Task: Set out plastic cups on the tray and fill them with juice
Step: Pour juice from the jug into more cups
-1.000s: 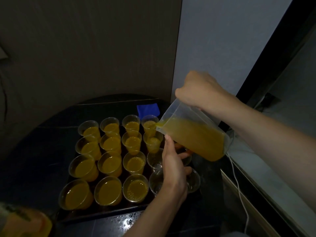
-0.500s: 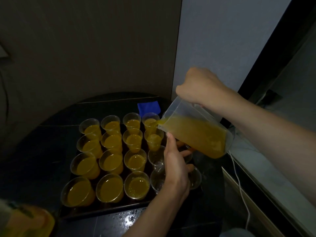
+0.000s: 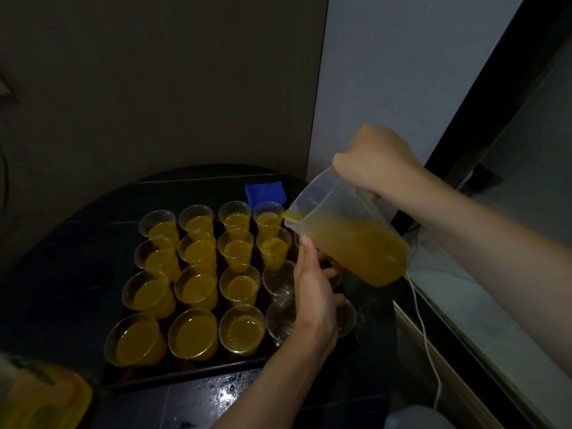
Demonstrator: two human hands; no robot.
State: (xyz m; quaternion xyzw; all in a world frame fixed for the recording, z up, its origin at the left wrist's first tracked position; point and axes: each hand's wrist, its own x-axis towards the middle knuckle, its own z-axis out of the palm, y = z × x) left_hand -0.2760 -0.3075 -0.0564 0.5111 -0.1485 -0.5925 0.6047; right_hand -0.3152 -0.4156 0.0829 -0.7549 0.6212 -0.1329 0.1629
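A dark tray [image 3: 185, 371] on the black round table carries several clear plastic cups, most filled with orange juice [image 3: 192, 332]. A few cups on the right side look empty [image 3: 280, 278]. My right hand [image 3: 376, 162] grips the handle of a translucent jug [image 3: 349, 233] holding orange juice, tilted with its spout toward the back right cups. My left hand [image 3: 312, 292] is wrapped around a cup beneath the jug; that cup is mostly hidden by my fingers and the jug.
A blue cloth [image 3: 264, 191] lies behind the tray. A juice bottle [image 3: 40, 397] sits at the lower left corner. A white cable [image 3: 424, 329] runs down the ledge on the right. Water drops wet the table [image 3: 223, 394] in front of the tray.
The jug has risen a little and tipped further, with juice now at its spout. My left hand stays around the cup under it.
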